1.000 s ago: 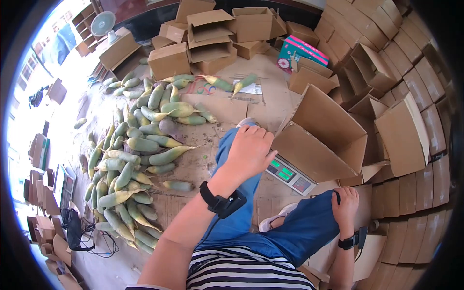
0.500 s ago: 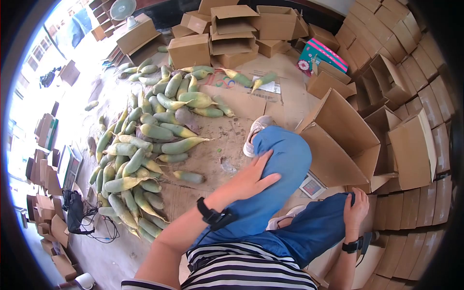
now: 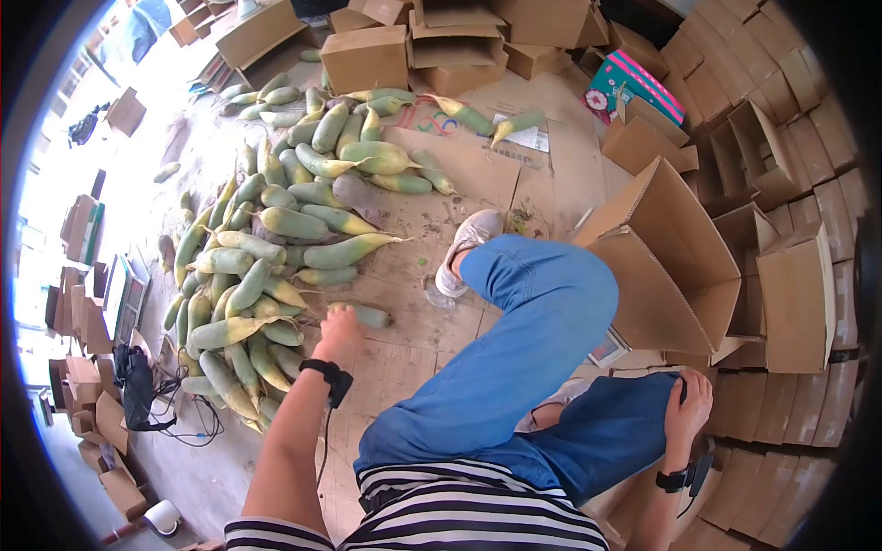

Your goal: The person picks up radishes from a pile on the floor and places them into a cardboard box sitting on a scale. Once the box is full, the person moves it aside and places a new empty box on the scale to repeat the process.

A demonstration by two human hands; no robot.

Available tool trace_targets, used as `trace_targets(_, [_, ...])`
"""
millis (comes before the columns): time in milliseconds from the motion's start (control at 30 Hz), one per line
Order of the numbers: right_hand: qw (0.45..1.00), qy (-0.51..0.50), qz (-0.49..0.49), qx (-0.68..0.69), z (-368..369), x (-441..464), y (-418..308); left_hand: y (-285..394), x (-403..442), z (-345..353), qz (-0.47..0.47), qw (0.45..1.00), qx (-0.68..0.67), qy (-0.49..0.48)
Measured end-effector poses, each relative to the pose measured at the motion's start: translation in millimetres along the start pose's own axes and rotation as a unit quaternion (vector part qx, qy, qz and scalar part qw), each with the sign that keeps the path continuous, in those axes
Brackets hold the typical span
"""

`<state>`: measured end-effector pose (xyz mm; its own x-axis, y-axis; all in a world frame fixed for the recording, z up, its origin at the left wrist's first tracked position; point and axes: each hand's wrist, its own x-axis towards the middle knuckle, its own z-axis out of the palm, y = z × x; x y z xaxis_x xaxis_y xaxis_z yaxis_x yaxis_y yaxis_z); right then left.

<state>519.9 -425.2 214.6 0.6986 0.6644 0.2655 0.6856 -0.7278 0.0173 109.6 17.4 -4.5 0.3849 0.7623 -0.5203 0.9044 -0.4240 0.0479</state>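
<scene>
My left hand (image 3: 341, 334) is down at the floor with its fingers curled over the near end of a single green radish (image 3: 373, 317). The rest of that radish sticks out to the right, lying on the cardboard. Just left of the hand is a large heap of green radishes (image 3: 246, 286), many with pale yellow tapered ends. My right hand (image 3: 689, 404) rests on my right knee (image 3: 634, 418), fingers lying over the jeans and holding nothing.
An open cardboard box (image 3: 666, 266) stands right of my left knee, partly hiding a scale (image 3: 608, 349). Stacked cartons (image 3: 790, 404) line the right side. More boxes (image 3: 367, 64) and a pink-green carton (image 3: 634, 87) are at the back. Cables (image 3: 193, 413) lie at left.
My left hand has left my left knee and reached down and left to the lone radish. The view has tilted slightly. My right hand stays on the right knee.
</scene>
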Motion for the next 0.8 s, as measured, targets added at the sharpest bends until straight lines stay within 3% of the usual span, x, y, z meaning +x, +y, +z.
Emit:
trace_targets(133, [1.0, -0.018, 0.016, -0.001, 1.4, 6.6, -4.1, -5.8, 53.6, -14.5, -0.013, 0.995, 0.057, 0.086])
trace_targets(333, [0.999, -0.032, 0.017, -0.005, -2.9, 18.3, -17.2, -23.6, 121.8, -34.6, 0.008, 0.986, 0.086, 0.141])
trace_targets(400, [0.998, -0.052, 0.015, -0.016, -3.3, 21.3, -20.5, -25.3, 129.7, -46.5, 0.001, 0.993, 0.084, 0.08])
trace_targets(467, [0.998, -0.061, 0.008, -0.02, -4.3, 25.8, -23.5, -31.5, 137.3, -40.4, 0.007, 0.991, 0.087, 0.103])
trace_targets(533, [0.997, -0.076, 0.016, -0.014, -2.9, 28.6, -24.4, -26.6, 137.2, -56.3, -0.017, 0.99, 0.134, 0.035])
trace_targets(600, [0.997, -0.072, 0.011, -0.021, -0.9, 31.3, -27.2, -39.1, 159.0, -28.4, -0.027, 0.985, 0.154, 0.078])
trace_targets(667, [0.997, -0.071, 0.002, -0.018, -0.6, 33.4, -29.7, -26.5, 146.2, -32.3, -0.077, 0.981, 0.176, 0.002])
trace_targets(733, [0.998, -0.067, 0.0, -0.017, -2.1, 34.8, -34.0, -34.2, 134.3, -9.6, -0.078, 0.98, 0.178, 0.035])
trace_targets(800, [0.998, -0.06, -0.002, -0.012, -2.7, 32.8, -34.9, -29.8, 106.8, -7.2, -0.118, 0.987, 0.092, 0.053])
